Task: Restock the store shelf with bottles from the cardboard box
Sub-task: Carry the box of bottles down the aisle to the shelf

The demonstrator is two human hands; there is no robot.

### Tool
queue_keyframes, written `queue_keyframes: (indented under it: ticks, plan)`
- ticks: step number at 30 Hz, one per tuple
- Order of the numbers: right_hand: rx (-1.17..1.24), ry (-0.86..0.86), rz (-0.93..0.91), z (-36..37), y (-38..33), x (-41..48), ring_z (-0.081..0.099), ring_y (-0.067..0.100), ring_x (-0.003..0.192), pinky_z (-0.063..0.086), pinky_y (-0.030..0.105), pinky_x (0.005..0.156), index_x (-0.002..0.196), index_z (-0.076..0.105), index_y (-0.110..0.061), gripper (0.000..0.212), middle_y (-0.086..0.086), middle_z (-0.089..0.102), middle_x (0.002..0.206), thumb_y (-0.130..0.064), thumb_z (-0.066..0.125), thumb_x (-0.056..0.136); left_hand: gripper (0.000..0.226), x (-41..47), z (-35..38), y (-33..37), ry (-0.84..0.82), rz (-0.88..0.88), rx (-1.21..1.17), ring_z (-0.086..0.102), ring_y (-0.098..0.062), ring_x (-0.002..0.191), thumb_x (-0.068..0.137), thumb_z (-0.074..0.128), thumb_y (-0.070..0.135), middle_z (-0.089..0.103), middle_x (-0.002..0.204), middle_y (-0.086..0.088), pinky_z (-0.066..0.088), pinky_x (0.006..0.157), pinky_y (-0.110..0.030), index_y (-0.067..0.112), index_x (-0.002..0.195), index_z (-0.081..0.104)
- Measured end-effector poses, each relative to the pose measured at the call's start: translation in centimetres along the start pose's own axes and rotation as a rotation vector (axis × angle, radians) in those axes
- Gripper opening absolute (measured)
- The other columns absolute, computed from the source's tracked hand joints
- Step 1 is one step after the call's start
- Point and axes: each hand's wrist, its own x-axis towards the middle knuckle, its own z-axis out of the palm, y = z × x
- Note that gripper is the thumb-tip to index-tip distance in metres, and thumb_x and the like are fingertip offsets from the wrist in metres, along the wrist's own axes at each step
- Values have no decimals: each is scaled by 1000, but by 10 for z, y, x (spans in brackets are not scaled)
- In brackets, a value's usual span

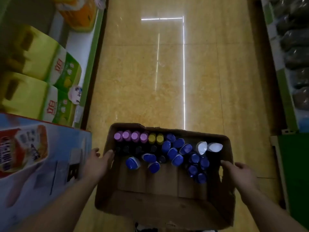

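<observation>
An open cardboard box [160,208] is held in front of me over the aisle floor. Upright bottles fill its far half: several with pink caps [131,136] at the far left, two with yellow caps [156,138], several with blue caps [177,152], two with white caps [209,147] at the right, and dark-capped ones [138,149] in the second row. The near half of the box shows bare cardboard. My left hand [98,162] grips the box's left wall. My right hand [239,171] grips its right wall.
A green-edged store shelf [93,61] runs along the left with yellow-green packs [38,52] and an orange pack. A large blue printed carton [38,161] sits at near left. Another shelf [284,84] with dark packages lines the right. Glossy yellow floor [167,81] lies ahead.
</observation>
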Motion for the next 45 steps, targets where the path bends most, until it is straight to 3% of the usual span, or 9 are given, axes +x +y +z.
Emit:
queue_keyframes:
  ticks: [4, 10, 14, 19, 23, 27, 32, 39, 45]
  plan:
    - [23, -166, 52, 6, 13, 24, 58, 32, 102, 48, 48, 85, 139, 52, -11, 59, 17, 62, 125, -42, 65, 91, 42, 26, 8, -11, -223, -80, -115, 57, -31, 116, 102, 45, 42, 58, 132, -18, 45, 99, -46, 15, 133, 54]
    - [70, -309, 181, 4, 20, 51, 54, 36, 122, 39, 56, 109, 141, 50, -13, 63, 16, 58, 133, -45, 62, 89, 58, 44, 18, -17, -339, -241, -259, 62, -34, 104, 91, 58, 54, 63, 113, -14, 50, 89, -46, 18, 137, 52]
    - [160, -485, 151, 15, 27, 59, 62, 37, 117, 46, 57, 102, 134, 55, -20, 68, 16, 63, 129, -61, 65, 80, 50, 56, 25, -25, -404, -204, -261, 64, -33, 106, 89, 63, 44, 67, 115, -15, 50, 95, -48, 17, 131, 56]
    - [327, -444, 86, 25, 32, 58, 54, 31, 90, 45, 41, 73, 124, 58, -8, 59, 15, 55, 103, -52, 61, 84, 35, 64, 29, -30, -397, -172, -307, 63, -34, 99, 89, 64, 31, 66, 111, -20, 51, 82, -41, 9, 117, 62]
    - [304, -413, 102, 28, 29, 60, 56, 30, 102, 43, 44, 85, 115, 54, -12, 44, 12, 57, 110, -46, 58, 88, 29, 70, 35, -27, -338, -163, -307, 60, -30, 85, 94, 60, 29, 63, 95, -17, 49, 76, -41, 3, 107, 64]
    - [320, -412, 132, 27, 21, 56, 49, 29, 84, 42, 40, 69, 106, 52, -11, 47, 11, 47, 92, -48, 64, 79, 27, 72, 37, -21, -293, -162, -327, 56, -27, 74, 97, 58, 32, 57, 84, -14, 48, 72, -41, 6, 98, 63]
    - [300, -376, 115, 25, 23, 48, 50, 29, 84, 43, 40, 68, 113, 57, -10, 56, 12, 48, 93, -52, 65, 77, 38, 75, 35, -19, -274, -149, -286, 54, -28, 70, 98, 54, 42, 54, 76, -13, 47, 67, -41, 6, 92, 61]
    - [237, -357, 145, 15, 20, 22, 49, 29, 75, 41, 39, 66, 113, 56, -4, 52, 14, 49, 85, -49, 59, 89, 32, 57, 14, -22, -309, -194, -236, 51, -27, 72, 102, 49, 36, 51, 83, -14, 46, 60, -37, 6, 104, 60]
    - [199, -361, 214, -8, 15, -32, 46, 27, 68, 39, 36, 64, 102, 57, -7, 42, 13, 49, 75, -48, 57, 92, 21, 8, -30, -29, -316, -207, -155, 51, -30, 75, 105, 42, 27, 51, 86, -17, 45, 61, -37, 14, 100, 57]
